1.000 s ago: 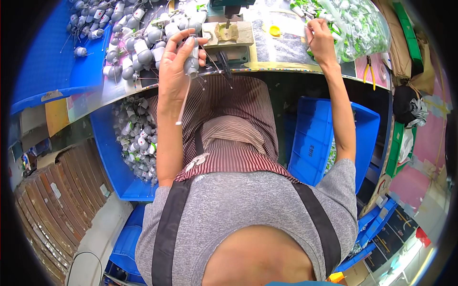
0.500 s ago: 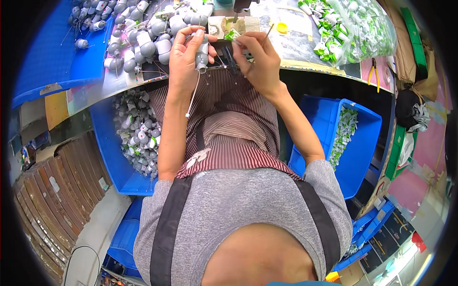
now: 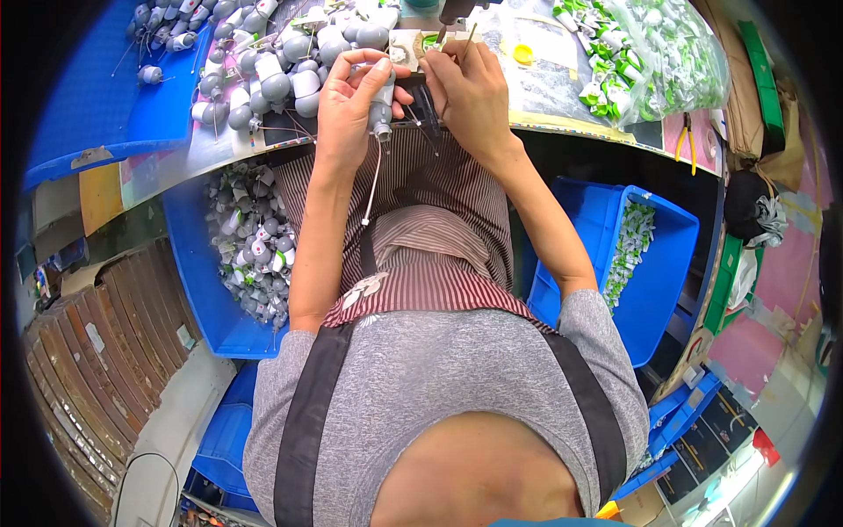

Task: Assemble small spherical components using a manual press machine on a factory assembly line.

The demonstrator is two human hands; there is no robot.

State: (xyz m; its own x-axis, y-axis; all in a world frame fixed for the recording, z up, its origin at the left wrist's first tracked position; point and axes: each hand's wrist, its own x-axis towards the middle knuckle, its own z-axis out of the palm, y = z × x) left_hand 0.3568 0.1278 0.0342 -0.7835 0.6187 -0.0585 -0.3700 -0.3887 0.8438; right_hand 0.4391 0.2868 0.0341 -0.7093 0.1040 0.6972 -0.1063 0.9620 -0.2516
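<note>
My left hand (image 3: 347, 110) is closed around a grey-and-white rounded plastic part (image 3: 381, 114), held upright at the table's front edge. A thin white cord (image 3: 373, 184) with a small white end hangs from it over my lap. My right hand (image 3: 474, 97) has its fingers bunched at a pale block fixture (image 3: 406, 44). A thin stick (image 3: 472, 32) pokes up from that hand. By its fingertips, a small green-and-white piece (image 3: 430, 41) lies at the fixture; whether the fingers still touch it is hidden. A dark metal tool tip (image 3: 450, 10) stands just above.
Grey-and-white parts (image 3: 272, 79) heap on the table's left. Green-and-white pieces (image 3: 606, 75) and a clear plastic bag (image 3: 676, 70) lie right, near a yellow cap (image 3: 523, 54). Blue bins (image 3: 672, 263) flank my lap. Yellow-handled pliers (image 3: 688, 145) hang at the table edge.
My right hand has moved in toward the fixture, and the green-and-white piece has gone from its fingertips onto the block. My left hand has shifted slightly right with the grey-and-white part.
</note>
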